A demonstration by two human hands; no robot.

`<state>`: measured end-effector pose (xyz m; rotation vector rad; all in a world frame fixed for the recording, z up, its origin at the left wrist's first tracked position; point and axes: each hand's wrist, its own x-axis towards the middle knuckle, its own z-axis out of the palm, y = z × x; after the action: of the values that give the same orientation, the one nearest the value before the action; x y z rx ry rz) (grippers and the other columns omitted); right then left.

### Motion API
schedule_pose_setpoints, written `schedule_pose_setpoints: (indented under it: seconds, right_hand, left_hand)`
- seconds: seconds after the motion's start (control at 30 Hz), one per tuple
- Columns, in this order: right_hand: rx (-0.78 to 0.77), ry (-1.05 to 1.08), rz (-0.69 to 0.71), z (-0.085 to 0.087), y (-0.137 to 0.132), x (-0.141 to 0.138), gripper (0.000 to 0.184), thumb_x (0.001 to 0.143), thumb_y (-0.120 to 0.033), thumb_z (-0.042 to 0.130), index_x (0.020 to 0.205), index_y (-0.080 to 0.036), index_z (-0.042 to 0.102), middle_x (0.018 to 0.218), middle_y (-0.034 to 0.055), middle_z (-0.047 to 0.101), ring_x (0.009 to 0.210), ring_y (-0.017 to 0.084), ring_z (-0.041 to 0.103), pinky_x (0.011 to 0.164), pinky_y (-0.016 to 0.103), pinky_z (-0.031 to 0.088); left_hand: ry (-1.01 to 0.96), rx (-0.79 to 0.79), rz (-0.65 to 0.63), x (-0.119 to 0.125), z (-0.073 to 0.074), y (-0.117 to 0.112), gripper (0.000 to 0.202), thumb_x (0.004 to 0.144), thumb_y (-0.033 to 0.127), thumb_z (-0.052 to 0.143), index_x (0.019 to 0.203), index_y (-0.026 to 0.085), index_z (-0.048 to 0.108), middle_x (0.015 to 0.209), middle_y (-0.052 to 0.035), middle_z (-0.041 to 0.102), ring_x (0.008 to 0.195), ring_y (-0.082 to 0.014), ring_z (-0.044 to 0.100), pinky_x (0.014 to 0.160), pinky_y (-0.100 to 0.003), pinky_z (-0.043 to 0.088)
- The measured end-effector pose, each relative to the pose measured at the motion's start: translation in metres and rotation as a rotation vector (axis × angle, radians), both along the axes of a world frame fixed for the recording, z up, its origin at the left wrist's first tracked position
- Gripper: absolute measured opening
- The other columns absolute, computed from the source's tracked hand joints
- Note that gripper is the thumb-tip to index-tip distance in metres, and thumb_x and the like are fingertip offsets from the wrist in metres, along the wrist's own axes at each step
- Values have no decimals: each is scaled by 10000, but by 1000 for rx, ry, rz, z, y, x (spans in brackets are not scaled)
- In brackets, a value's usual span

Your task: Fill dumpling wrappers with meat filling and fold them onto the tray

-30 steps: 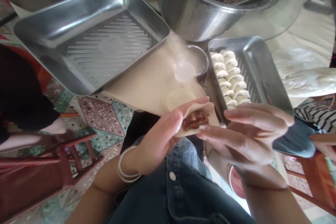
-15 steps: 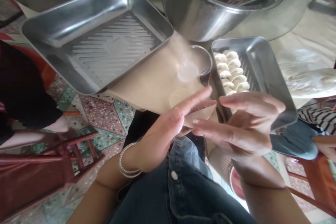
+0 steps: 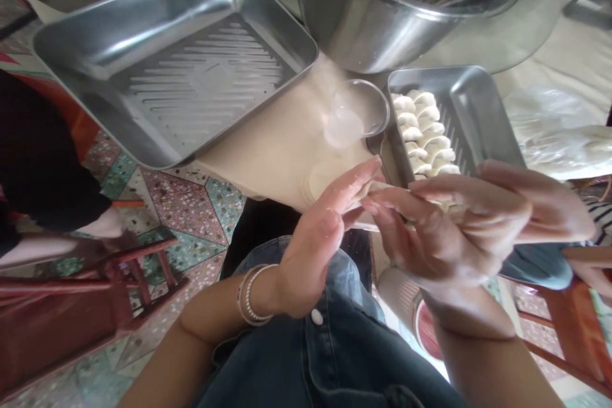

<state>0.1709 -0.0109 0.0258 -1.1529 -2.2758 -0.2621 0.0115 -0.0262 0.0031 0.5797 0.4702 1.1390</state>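
My left hand [image 3: 321, 237] and my right hand [image 3: 454, 229] meet in front of my chest, both pinched on a folded dumpling [image 3: 370, 194] whose pale dough edge shows between the fingertips. The filling is hidden inside. Just beyond them a small stack of round wrappers [image 3: 321, 180] lies on the cream table [image 3: 272, 146]. A narrow steel tray [image 3: 471, 121] with several finished dumplings [image 3: 425, 134] in rows stands right behind my right hand.
An empty ribbed steel tray [image 3: 176, 70] sits at the left, overhanging the table edge. A big steel bowl [image 3: 382, 19] of minced filling stands at the back. A small clear dish [image 3: 358, 111] lies between them. A red stool [image 3: 95, 293] and another person's striped sleeve [image 3: 600, 217] flank me.
The wrapper lay open with meat showing; my hands closed over it and now pinch its folded edge. My right hand has turned, fingers pointing left.
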Motion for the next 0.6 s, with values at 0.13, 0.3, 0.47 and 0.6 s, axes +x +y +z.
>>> schedule_pose_setpoints:
  seconds: [0.13,0.3,0.47,0.6]
  right_hand:
    - [304,-1,-176,-3,1,-9,265,811,-495,653,1013,-325,680,867,36,609,935,258,507,841,433,355]
    - [78,-19,-166,1,-1,-6,369,772,-469,713,1113,-359,625,1034,58,580,1072,304,486,862,456,394]
    - [60,91,-70,-2,2,-4,150,850,-388,644,977,-334,705,941,28,589,1023,245,488,845,401,383]
    - [40,232,-79,-3,7,-8,88,802,-352,714,875,-303,708,825,7,550,970,216,522,858,394,382]
  left_hand:
    - [54,-19,30,-2,-3,1,394,928,450,468,1185,223,663,1368,-61,572,1277,-251,509,1063,-352,425]
    - [53,13,2,-4,-6,3,420,951,460,407,1162,218,679,1306,-57,621,1222,-247,560,1001,-334,473]
    - [40,-1,-5,-4,-6,5,488,943,487,421,1403,328,447,1324,-12,608,1232,-237,561,1041,-368,451]
    - [-70,-15,34,10,-13,-1,442,904,403,533,1343,384,480,1430,65,504,1374,-218,416,1169,-381,334]
